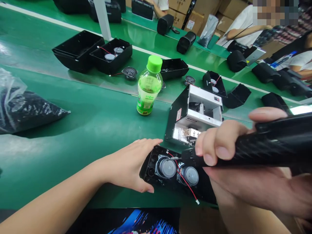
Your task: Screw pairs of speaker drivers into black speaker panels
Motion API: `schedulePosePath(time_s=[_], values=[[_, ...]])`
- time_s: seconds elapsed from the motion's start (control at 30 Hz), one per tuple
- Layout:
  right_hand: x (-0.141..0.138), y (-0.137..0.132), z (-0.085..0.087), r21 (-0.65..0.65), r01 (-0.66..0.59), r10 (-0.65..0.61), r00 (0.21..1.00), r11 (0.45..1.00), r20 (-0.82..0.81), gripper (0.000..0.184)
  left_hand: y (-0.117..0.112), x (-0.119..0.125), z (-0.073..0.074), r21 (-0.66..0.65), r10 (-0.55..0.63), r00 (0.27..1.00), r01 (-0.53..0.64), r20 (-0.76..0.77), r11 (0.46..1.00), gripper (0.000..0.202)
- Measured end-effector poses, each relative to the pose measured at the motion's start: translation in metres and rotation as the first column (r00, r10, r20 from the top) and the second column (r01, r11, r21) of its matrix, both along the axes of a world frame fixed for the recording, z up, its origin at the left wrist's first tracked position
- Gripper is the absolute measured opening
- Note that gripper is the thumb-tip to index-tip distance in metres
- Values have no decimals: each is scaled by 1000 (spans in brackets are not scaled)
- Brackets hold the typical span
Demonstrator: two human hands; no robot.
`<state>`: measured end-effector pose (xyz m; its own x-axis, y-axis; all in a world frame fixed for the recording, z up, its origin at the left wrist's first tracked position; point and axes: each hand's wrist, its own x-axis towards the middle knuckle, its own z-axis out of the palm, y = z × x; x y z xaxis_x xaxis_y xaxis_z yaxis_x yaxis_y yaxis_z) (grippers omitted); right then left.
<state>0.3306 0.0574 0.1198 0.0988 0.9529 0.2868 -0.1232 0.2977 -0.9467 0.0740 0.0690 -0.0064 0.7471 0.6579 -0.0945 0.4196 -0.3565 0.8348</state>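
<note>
A black speaker housing (156,177) lies open on the green belt in front of me, with two round drivers (168,167) inside and a red wire (188,188) running across them. My left hand (131,162) grips the housing's left end, fingers wrapped over its edge. My right hand (229,149) is closed round a black electric screwdriver (268,146), whose tip (174,158) touches the housing beside the left driver.
A grey metal screw feeder box (197,113) stands just behind the housing. A green-capped bottle (148,86) stands mid-belt. Further back lie open black housings (112,57), loose drivers and finished speakers (186,42). A plastic bag (21,107) lies left. Other people sit at far right.
</note>
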Motion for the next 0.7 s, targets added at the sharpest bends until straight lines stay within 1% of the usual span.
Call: schedulePosePath(time_s=[0.17,0.3,0.43,0.53,0.7], values=[[-17,17,-12,8,-107,107,994,994,19,59,0,2,-2,60,-2,997,-3,78,998,133],[-27,20,-23,21,-197,197,980,980,-11,59,1,2,-3,104,-16,991,2,132,995,131],[-32,17,-28,52,-186,190,978,981,-82,64,2,1,-2,122,-27,992,12,126,992,133],[-36,16,-30,48,-160,163,984,986,-74,64,2,2,-2,126,-37,992,22,117,992,133],[-36,16,-31,21,-170,171,982,985,-77,65,2,2,-4,126,-43,992,28,120,992,132]])
